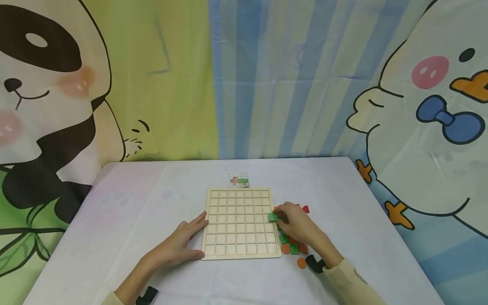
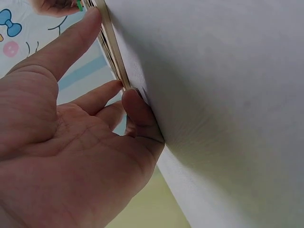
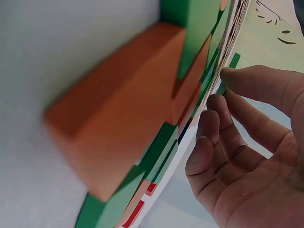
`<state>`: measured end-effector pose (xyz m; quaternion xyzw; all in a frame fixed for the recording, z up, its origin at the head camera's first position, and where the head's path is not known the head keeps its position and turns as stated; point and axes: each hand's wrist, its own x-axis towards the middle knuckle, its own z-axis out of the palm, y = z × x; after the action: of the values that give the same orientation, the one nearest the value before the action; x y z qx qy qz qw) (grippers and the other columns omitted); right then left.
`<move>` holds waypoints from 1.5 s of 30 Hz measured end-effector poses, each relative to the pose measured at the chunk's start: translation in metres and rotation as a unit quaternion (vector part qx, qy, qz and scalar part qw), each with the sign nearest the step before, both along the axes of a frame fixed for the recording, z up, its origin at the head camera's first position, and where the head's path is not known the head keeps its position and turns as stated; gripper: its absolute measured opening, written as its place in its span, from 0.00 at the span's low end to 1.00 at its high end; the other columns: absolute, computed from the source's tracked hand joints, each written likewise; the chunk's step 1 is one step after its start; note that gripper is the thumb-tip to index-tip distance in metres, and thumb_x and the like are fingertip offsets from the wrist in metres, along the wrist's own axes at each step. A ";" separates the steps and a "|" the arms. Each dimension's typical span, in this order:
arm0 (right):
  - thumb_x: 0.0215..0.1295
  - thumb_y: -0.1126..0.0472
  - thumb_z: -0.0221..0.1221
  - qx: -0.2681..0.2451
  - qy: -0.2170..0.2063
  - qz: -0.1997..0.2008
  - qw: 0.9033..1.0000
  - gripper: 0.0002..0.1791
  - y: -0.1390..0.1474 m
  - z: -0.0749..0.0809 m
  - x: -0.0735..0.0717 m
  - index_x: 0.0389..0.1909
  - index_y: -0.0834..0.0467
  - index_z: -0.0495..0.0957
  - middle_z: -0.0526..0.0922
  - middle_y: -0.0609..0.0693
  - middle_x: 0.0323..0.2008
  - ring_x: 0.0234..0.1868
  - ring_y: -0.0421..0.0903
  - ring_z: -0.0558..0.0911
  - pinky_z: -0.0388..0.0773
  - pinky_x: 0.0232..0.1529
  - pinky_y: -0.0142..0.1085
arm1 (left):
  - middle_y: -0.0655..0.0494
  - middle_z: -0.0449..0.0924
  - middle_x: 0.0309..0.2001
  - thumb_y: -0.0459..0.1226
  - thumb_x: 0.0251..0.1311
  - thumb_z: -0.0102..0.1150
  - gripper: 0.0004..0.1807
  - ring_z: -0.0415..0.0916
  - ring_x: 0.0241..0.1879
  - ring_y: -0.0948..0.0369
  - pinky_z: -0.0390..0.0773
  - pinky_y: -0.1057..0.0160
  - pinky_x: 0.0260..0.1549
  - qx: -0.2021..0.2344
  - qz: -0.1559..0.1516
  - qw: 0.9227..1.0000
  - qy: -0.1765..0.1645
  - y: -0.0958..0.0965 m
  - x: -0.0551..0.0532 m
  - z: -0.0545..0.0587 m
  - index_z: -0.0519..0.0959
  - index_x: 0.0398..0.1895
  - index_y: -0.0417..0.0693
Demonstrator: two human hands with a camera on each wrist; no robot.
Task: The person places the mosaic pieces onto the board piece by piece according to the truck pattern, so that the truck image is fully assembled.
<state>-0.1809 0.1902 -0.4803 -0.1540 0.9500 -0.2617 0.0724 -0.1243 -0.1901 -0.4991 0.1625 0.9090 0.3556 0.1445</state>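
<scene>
A wooden grid board with bare square cells lies flat on the table. My left hand rests at its left side, thumb and fingers spread against the edge; the left wrist view shows the fingertips touching the board's rim. With thumb and fingertips, my right hand pinches a green square tile over the board's right edge. That tile shows only partly beyond the thumb in the right wrist view. Beneath and around the right hand lie loose green tiles, orange pieces and red pieces.
A small picture card with a gridded design sits behind the board on the white-covered table. One orange disc lies apart, near the black right wrist mount. Cartoon-printed curtains hang behind the table.
</scene>
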 end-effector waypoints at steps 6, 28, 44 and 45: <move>0.66 0.66 0.70 -0.001 -0.004 0.001 1.000 0.15 -0.004 -0.001 -0.001 0.54 0.60 0.86 0.85 0.46 0.41 0.41 0.42 0.79 0.79 0.44 0.34 | 0.56 0.50 0.87 0.40 0.50 0.82 0.51 0.61 0.49 0.61 0.67 0.69 0.46 0.002 0.002 1.000 -0.002 0.000 0.000 -0.001 0.68 0.80 0.47; 0.68 0.66 0.67 -0.001 0.010 0.038 0.999 0.13 -0.006 -0.001 -0.003 0.52 0.60 0.86 0.80 0.47 0.38 0.36 0.41 0.74 0.73 0.37 0.31 | 0.55 0.50 0.87 0.41 0.51 0.81 0.51 0.60 0.48 0.63 0.67 0.69 0.46 0.007 -0.007 1.000 0.012 -0.003 0.000 -0.005 0.68 0.80 0.47; 0.67 0.63 0.69 0.009 0.012 0.039 0.999 0.13 -0.007 -0.001 -0.004 0.51 0.57 0.86 0.79 0.47 0.37 0.36 0.42 0.73 0.72 0.37 0.30 | 0.57 0.50 0.87 0.42 0.51 0.81 0.51 0.60 0.48 0.63 0.68 0.69 0.47 -0.002 -0.005 1.000 0.011 -0.003 -0.001 -0.005 0.68 0.80 0.48; 0.68 0.63 0.69 0.008 0.012 0.039 0.999 0.13 -0.007 -0.001 -0.003 0.52 0.57 0.86 0.79 0.47 0.37 0.36 0.42 0.73 0.72 0.37 0.30 | 0.57 0.50 0.87 0.42 0.51 0.81 0.51 0.60 0.48 0.63 0.68 0.69 0.47 -0.003 -0.004 1.000 0.011 -0.003 -0.001 -0.005 0.68 0.80 0.48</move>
<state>-0.1844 0.1832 -0.4816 -0.1940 0.9461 -0.2492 0.0722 -0.1252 -0.1935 -0.5044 0.1693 0.9110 0.3508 0.1358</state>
